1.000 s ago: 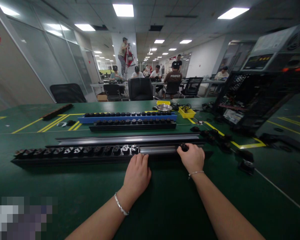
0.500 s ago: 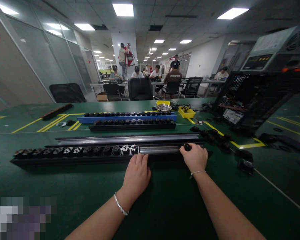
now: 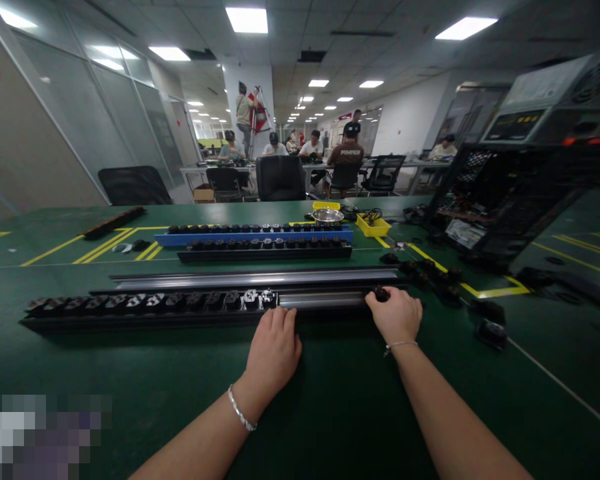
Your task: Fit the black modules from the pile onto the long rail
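A long black rail [image 3: 145, 319] lies across the green table in front of me, its left half filled with several black socket modules [image 3: 180, 300] and its right half showing a bare silver channel [image 3: 325, 299]. My left hand [image 3: 274, 350] rests on the rail's front edge, fingers curled over it beside the last fitted module. My right hand [image 3: 396, 315] is closed on a small black socket module [image 3: 381, 293] at the channel's right end.
A second empty rail [image 3: 255, 278] lies just behind. Farther back are a blue rail [image 3: 255, 235] and a black rail [image 3: 265, 251], both filled. Loose black modules [image 3: 440, 277] lie at the right, near a yellow bin [image 3: 373, 225] and a black machine [image 3: 505, 193]. People sit at far tables.
My right hand has slid the black module a little to the right along the channel. My left hand has stayed in place.
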The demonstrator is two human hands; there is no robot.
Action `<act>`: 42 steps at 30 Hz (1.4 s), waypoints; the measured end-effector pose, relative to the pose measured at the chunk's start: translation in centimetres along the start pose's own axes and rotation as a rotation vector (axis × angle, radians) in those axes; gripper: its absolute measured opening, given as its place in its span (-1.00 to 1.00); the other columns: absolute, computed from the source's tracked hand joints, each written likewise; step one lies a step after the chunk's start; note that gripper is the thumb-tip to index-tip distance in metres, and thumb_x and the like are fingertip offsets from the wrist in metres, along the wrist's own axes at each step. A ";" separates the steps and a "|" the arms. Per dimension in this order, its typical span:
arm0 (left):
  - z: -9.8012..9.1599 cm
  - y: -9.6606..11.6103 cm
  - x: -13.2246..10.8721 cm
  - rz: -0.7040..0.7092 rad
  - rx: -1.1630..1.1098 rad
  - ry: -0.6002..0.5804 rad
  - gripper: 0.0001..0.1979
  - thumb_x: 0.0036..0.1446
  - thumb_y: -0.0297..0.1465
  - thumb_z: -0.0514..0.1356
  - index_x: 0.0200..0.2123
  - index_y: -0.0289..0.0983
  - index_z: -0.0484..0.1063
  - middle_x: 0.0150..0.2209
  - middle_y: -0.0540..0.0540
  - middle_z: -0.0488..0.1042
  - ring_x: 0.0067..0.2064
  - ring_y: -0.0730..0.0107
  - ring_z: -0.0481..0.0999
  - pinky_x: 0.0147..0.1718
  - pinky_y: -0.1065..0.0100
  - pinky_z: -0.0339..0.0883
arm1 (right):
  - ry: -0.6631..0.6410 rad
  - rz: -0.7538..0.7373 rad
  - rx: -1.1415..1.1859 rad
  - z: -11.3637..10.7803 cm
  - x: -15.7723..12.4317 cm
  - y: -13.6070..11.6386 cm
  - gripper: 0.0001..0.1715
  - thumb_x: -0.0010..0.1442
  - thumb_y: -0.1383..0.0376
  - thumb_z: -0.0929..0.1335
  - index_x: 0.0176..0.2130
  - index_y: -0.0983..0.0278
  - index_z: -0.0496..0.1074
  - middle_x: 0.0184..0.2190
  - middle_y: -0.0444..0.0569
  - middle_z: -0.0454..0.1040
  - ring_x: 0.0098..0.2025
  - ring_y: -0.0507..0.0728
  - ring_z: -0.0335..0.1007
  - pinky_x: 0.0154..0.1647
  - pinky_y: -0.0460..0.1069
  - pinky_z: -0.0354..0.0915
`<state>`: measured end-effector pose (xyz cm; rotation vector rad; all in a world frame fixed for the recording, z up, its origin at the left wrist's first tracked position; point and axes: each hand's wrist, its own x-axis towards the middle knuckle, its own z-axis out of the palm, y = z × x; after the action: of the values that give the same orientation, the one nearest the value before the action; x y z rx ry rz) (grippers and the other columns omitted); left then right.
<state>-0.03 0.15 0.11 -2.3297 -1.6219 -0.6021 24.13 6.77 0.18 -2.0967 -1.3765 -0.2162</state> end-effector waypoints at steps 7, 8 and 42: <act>0.2 0.0 -0.1 -0.004 -0.001 0.005 -0.57 0.09 -0.43 0.04 0.06 -0.34 0.25 -0.07 -0.20 0.33 -0.04 0.17 0.30 0.01 0.12 0.21 | 0.004 0.023 0.000 -0.2 0.2 0.2 -0.52 -0.02 0.06 0.24 -0.25 0.31 0.48 -0.32 0.08 0.45 -0.20 0.24 0.29 0.02 0.14 0.03; 0.2 0.0 0.0 -0.004 -0.001 0.005 -0.57 0.10 -0.43 0.04 0.07 -0.33 0.25 -0.07 -0.20 0.33 -0.04 0.17 0.30 0.01 0.11 0.21 | 0.000 0.028 0.003 -0.3 0.2 0.2 -0.52 -0.02 0.06 0.24 -0.24 0.31 0.48 -0.32 0.09 0.45 -0.20 0.24 0.29 0.01 0.14 0.04; 0.0 -0.1 0.0 -0.001 -0.009 -0.003 -0.58 0.11 -0.44 0.03 0.07 -0.35 0.24 -0.08 -0.18 0.32 -0.05 0.18 0.28 0.02 0.15 0.19 | 0.048 0.139 0.002 -1.0 1.3 1.8 -0.52 -0.02 0.09 0.24 -0.21 0.33 0.48 -0.28 0.14 0.45 -0.22 0.25 0.29 -0.11 0.11 0.15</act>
<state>-0.09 0.18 0.06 -2.3372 -1.6250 -0.6082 26.49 6.70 0.86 -2.1610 -1.1970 -0.2058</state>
